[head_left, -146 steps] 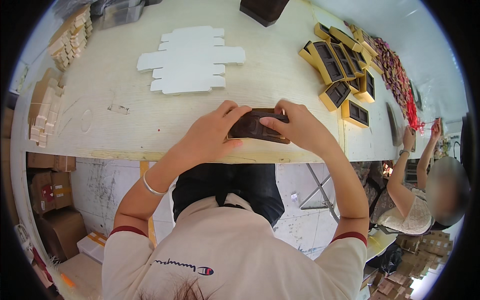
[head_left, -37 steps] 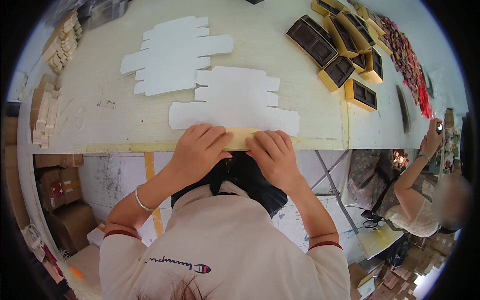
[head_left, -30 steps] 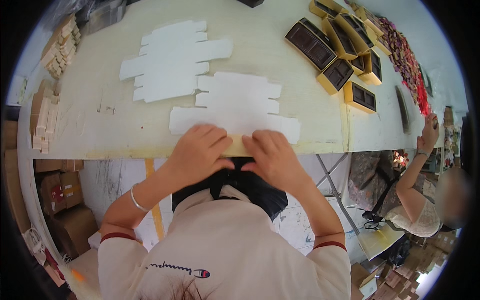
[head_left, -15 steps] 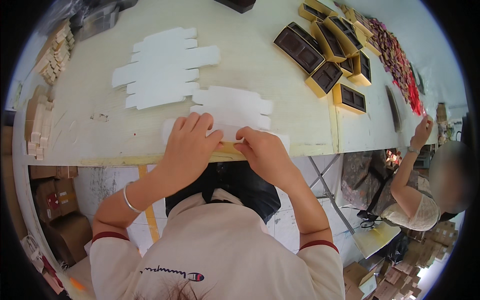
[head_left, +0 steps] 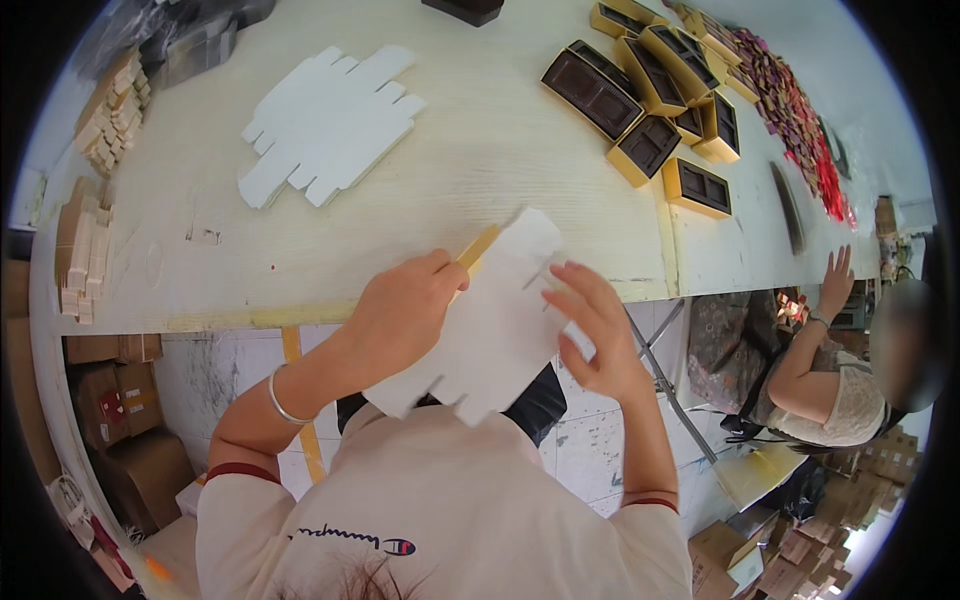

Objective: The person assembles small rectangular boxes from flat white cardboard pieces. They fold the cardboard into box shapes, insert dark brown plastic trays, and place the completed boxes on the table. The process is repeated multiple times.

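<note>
Over the table's near edge I hold a flat white card box blank [head_left: 500, 320] with slotted flaps, tilted and partly in front of my lap. A gold strip shows along its upper left edge. My left hand [head_left: 405, 315] is closed on that edge, fingers and thumb pinching the gold strip. At the blank's right edge is my right hand [head_left: 600, 335], fingers spread and slightly blurred; whether it touches the card I cannot tell. Farther off on the table lies a stack of white box blanks [head_left: 330, 125], set at a slant.
Several gold boxes with dark brown inserts [head_left: 645, 150] are piled at the far right of the pale table [head_left: 500, 130]. Beyond them lies a heap of red and purple pieces [head_left: 785, 110]. Wooden-coloured stacks [head_left: 85, 250] line the left edge. A co-worker's hand [head_left: 838, 285] is at the right.
The blank has come off the tabletop toward me and turned to a slant. My right hand has moved right and opened. The far stack now lies turned; the co-worker's hand is lower.
</note>
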A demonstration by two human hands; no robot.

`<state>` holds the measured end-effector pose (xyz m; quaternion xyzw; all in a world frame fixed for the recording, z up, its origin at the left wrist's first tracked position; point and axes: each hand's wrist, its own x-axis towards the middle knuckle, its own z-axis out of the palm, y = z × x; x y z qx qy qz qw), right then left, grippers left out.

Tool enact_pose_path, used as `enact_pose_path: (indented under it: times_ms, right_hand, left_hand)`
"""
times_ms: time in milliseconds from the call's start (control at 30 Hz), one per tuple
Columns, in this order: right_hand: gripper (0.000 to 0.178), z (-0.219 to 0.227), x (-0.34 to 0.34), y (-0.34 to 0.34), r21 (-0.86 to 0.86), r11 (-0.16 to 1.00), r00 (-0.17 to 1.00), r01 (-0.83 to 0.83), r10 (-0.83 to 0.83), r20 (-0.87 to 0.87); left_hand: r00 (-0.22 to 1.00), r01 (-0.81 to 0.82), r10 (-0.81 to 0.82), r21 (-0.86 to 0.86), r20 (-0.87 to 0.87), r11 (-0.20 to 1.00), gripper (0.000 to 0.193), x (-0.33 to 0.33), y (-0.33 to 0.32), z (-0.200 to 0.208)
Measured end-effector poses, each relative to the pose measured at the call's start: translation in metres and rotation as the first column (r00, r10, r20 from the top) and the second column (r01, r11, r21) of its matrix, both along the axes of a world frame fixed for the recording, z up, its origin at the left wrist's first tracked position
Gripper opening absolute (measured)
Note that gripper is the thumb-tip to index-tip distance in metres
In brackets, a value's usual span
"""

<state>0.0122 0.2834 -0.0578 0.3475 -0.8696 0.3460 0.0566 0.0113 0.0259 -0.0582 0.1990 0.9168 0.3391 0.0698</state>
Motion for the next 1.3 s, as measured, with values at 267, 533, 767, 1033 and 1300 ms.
enact_pose_path:
  times_ms: [267, 533, 767, 1033, 1300]
  right_hand:
    - [0.027, -0.029, -0.003, -0.023, 0.139, 0.985, 0.960, -0.107, 0.138, -0.243]
    - [0.028, -0.016, -0.031, -0.064, 0.139, 0.977, 0.962, 0.161, -0.124, -0.245]
    - [0.030, -0.021, -0.016, -0.060, 0.175, 0.983, 0.957, -0.060, 0.107, -0.271]
    - [0.016, -0.010, -0.022, -0.063, 0.252, 0.959, 0.985, -0.133, 0.157, -0.078]
    - [0.008, 0.002, -0.063, -0.065, 0.238, 0.949, 0.979, -0.204, 0.194, 0.066]
  left_hand:
    - [0.962, 0.211, -0.226, -0.111, -0.152, 0.971, 0.027, -0.086, -0.003, 0.003]
    - [0.962, 0.202, -0.200, -0.009, -0.184, 0.979, 0.022, -0.091, -0.008, -0.011]
    - [0.938, 0.259, -0.270, -0.079, -0.217, 0.963, 0.009, -0.080, -0.012, -0.014]
    - [0.919, 0.340, -0.354, -0.107, -0.172, 0.934, 0.025, -0.052, -0.020, 0.011]
    - [0.955, 0.210, -0.259, -0.284, -0.146, 0.935, 0.037, -0.033, -0.019, 0.010]
